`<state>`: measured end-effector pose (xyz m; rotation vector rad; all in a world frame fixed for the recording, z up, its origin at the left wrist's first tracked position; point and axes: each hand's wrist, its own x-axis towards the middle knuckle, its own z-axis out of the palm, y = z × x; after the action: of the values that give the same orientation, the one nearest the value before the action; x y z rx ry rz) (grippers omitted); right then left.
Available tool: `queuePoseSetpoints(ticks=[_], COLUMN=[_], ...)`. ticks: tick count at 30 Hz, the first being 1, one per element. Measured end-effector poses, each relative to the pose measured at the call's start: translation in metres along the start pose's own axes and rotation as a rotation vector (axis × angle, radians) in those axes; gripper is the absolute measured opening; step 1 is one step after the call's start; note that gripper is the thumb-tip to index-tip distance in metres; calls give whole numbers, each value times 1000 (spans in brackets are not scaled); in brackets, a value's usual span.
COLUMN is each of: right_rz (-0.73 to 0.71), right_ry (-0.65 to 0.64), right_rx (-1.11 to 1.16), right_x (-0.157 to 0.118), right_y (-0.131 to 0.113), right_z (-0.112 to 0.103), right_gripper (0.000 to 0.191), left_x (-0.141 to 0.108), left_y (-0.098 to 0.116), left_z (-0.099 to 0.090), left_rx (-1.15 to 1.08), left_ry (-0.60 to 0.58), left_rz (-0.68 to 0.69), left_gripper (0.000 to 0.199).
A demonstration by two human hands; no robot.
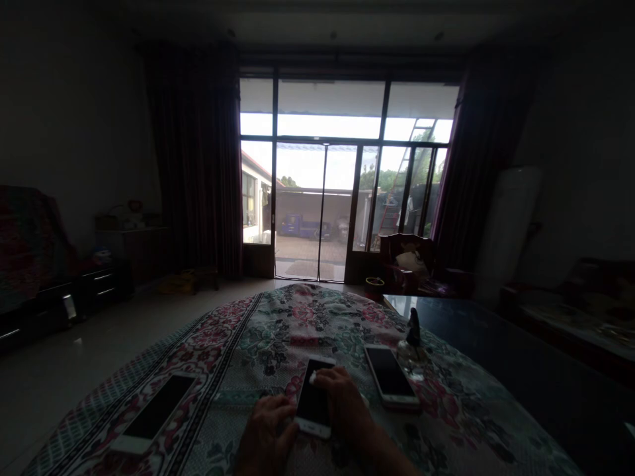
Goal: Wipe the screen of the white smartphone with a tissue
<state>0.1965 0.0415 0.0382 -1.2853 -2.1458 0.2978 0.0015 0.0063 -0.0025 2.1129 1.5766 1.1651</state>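
A white-framed smartphone (310, 403) with a dark screen lies in front of me on a flowered cloth (258, 370). My left hand (265, 426) is at its lower left edge, fingers bent and thumb against the corner. Over the upper right of the screen, my right hand (344, 400) is closed, pinching a small white wad (313, 377) that touches the glass; its material is too dark to tell. To the right lies a second smartphone (391, 377), and a third smartphone (155, 411) rests at the left. Behind the second one stands a clear bottle (411, 357) with a dark top.
The cloth covers a rounded surface. A dark glossy table (461, 330) adjoins it at the right. Farther off are glass doors (317, 211), dark curtains (196, 165), a wooden chair (407, 258) and a low black cabinet (99, 284). The room is dim.
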Motion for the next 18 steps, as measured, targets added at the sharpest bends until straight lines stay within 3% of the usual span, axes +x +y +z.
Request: queuePoseSetpoints(ticks=[8,18], right_rz=[77,154], right_ry=[132,203], right_rx=[-45,21], right_x=[22,-1], right_y=[33,24], right_z=[7,6], right_gripper=[40,44], left_x=[-1,-2], left_y=[1,0], left_z=[0,1], left_rx=[-17,-16], left_ry=[-9,23], left_rz=[-18,4], left_gripper=[19,19])
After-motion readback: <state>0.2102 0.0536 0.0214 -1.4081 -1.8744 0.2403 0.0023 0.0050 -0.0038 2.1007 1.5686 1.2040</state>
